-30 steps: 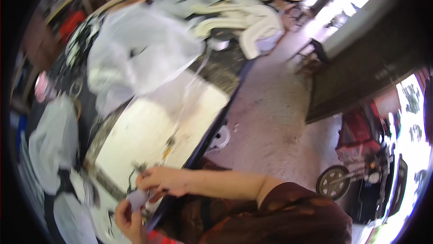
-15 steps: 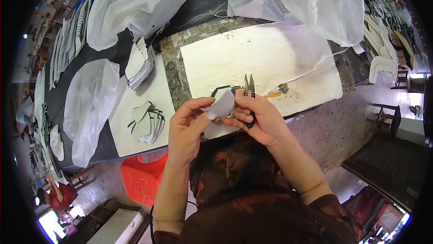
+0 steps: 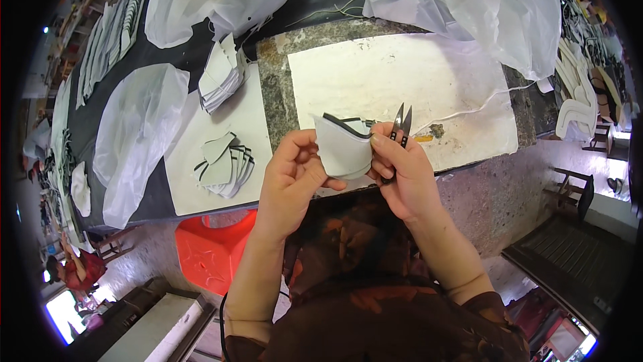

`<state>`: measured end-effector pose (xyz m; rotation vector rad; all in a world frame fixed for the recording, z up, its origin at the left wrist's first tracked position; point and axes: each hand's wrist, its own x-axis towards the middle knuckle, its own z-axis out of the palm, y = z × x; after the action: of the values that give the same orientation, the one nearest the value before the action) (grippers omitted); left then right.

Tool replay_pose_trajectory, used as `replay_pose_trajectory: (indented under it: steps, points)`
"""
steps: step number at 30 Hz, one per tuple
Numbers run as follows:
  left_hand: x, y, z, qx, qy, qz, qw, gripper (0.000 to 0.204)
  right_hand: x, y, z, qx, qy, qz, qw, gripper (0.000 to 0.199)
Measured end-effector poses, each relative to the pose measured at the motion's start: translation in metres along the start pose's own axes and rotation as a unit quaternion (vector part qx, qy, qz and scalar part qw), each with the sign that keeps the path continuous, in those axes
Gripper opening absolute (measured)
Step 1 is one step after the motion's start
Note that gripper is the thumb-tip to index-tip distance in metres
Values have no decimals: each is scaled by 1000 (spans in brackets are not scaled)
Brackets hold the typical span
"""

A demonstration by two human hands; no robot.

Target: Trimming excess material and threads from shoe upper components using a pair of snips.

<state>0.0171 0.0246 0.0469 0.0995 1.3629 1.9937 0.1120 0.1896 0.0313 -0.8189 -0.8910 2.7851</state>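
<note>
Over table edge [image 3: 469,164], left hand [image 3: 291,178] grips white piece [image 3: 341,148]; right hand [image 3: 405,174] grips snips [image 3: 402,124].

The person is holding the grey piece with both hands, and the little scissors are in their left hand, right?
Not quite. The little scissors are in the right hand, not the left. The head view shows both hands holding the grey piece, with the left hand gripping only the piece.

The person wears a dark brown garment [image 3: 375,281] printed with orange-red blotches, loose over the torso. Its sleeves end near the elbows. Both forearms are bare, as are the left hand [image 3: 291,181] and right hand [image 3: 405,178]; no gloves or rings show.
</note>
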Motion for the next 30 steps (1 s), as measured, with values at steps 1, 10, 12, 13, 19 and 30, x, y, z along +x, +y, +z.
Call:
replay_pose_trajectory:
  steps: [1, 10, 12, 13, 19, 30]
  points:
    - [-1, -1, -6, 41, -23, 16, 999, 21, 1, -1, 1, -1, -1, 1, 1000, 15]
    - [3, 4, 1, 59, 50, 22, 997, 24, -4, -8, 13, -534, 13, -266, 802, 41]
    - [2, 1, 6, 61, 44, 27, 997, 24, 0, -11, 15, -615, -41, -286, 734, 42]
    - [2, 1, 7, 90, 36, 47, 994, 24, 1, -12, 15, -615, -42, -286, 734, 42]
    - [1, 0, 8, 219, 24, 63, 973, 25, 5, -17, 5, -598, -72, -294, 742, 32]
    - [-1, 4, -8, 189, 36, -47, 980, 24, 5, -55, -35, -233, 90, -277, 928, 3]
